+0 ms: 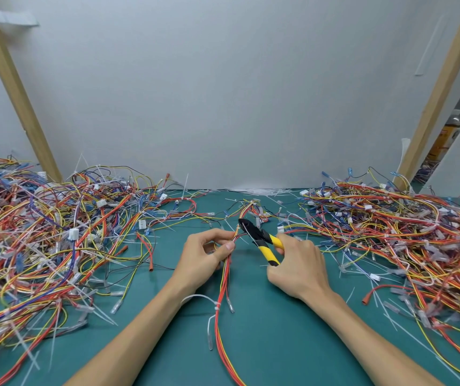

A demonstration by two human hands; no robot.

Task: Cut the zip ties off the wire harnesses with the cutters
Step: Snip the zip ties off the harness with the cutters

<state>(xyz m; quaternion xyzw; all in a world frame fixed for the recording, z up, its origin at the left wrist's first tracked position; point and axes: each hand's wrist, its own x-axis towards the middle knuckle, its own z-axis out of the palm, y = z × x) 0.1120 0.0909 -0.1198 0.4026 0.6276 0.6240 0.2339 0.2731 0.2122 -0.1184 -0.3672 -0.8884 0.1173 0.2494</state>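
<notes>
- The left hand [209, 256] pinches a wire harness [224, 277] of red, orange and yellow wires between the thumb and curled fingers, just above the green mat [278, 344].
- The right hand [297, 267] is wrapped round the yellow-and-black handles of the cutters [260, 239]. Their dark head points up and left at the harness, just beyond the left fingertips.
- A white zip tie [246, 232] crosses the cutter head. It seems to lie between the blades, though it is too small to be sure.
- Lower down, near the left wrist, a second zip tie [217, 304] binds the same harness, its tail looping to the left.
- More tangled harnesses form a left heap [42, 232] and a right heap [404, 232], with the hands between them.
- Loose white offcuts [259, 192] lie along the mat's far edge, under the pale wall [223, 93].
</notes>
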